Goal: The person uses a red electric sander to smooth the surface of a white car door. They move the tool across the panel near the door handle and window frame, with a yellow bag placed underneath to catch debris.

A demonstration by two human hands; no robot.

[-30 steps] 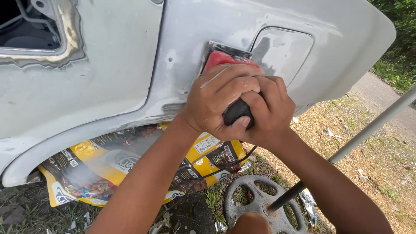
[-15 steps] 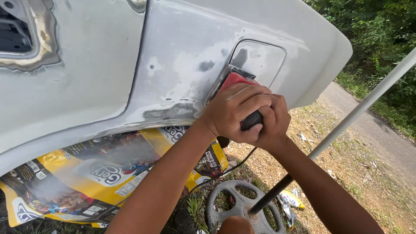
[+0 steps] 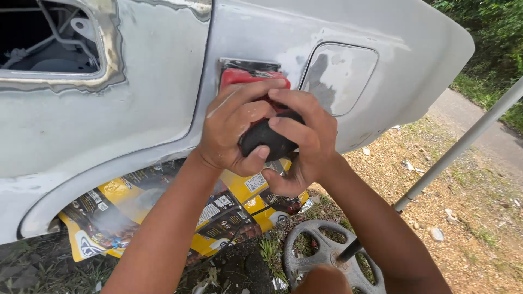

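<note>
Left hand (image 3: 231,128): fingers wrapped tight over sander (image 3: 256,103)
Right hand (image 3: 302,139): fingers closed on its black knob
Technique: keep pad flat against car panel (image 3: 136,125), left of fuel flap (image 3: 340,76)

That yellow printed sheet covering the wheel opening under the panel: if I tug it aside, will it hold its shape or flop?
The yellow printed sheet probably flops: it looks thin, creased and sagging in the wheel arch. It seems light and glossy, so possibly slippery. Both hands are on the sander above it.
</note>
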